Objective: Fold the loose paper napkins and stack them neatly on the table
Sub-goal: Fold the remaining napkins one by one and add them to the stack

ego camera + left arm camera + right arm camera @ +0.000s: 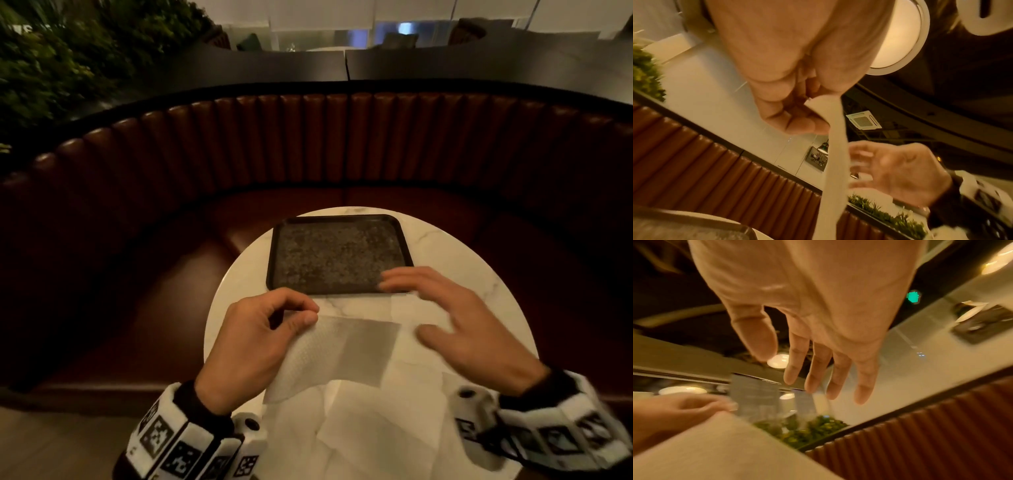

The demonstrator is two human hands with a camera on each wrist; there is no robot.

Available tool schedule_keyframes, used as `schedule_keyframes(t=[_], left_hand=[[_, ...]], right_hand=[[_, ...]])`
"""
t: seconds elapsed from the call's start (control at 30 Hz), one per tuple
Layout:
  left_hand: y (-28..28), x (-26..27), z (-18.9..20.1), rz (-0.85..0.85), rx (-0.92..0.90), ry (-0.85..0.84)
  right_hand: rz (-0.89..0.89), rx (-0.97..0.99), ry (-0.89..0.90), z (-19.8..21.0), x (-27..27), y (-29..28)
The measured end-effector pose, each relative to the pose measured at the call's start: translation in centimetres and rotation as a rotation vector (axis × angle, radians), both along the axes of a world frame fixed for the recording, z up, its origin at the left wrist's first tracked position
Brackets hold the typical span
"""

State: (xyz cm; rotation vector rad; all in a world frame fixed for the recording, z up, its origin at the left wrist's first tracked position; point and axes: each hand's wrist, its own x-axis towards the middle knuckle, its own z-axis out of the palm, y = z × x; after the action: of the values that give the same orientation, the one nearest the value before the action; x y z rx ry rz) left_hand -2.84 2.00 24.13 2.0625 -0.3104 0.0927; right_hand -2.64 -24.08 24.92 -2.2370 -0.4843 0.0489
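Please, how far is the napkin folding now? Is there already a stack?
No folded stack is visible yet. In hand: the left hand pinches a corner of one napkin and lifts it; the right hand hovers open beside it, holding nothing. Left: more loose napkins lie unfolded on the table, and the dark tray holds none. So the job looks barely started.

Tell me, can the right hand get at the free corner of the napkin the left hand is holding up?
Probably yes. The right hand hovers open beside the lifted napkin, which the left hand pinches at one corner. Nothing shows between the right hand and that napkin's far edge.
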Motion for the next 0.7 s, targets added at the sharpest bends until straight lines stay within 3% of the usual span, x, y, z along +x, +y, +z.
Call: schedule_keyframes(t=[0.1, 0.17, 0.37, 0.53, 0.7], left_hand=[[-0.3, -0.1, 0.8, -0.043, 0.121, -0.097], [0.4, 0.0, 1.2, -0.027, 0.191, -0.144], [4.9, 0.0, -1.1, 0.164, 0.166, -0.068], [7.4, -1.9, -8.7, 0.313, -0.009, 0.171], [8.4, -4.4, -16.1, 0.579, -0.175, 0.436]], right_hand=[[0.174, -0.146, -0.021, -0.2, 1.4, 5.8], [0.219, -0.139, -0.012, -1.6, 2.1, 7.8], [0.156, 0.016, 0.174, -6.4, 1.4, 4.7], [0.103, 0.085, 0.372, -9.8, 1.9, 4.6], [0.068, -0.015, 0.346, -13.1, 7.9, 9.2]])
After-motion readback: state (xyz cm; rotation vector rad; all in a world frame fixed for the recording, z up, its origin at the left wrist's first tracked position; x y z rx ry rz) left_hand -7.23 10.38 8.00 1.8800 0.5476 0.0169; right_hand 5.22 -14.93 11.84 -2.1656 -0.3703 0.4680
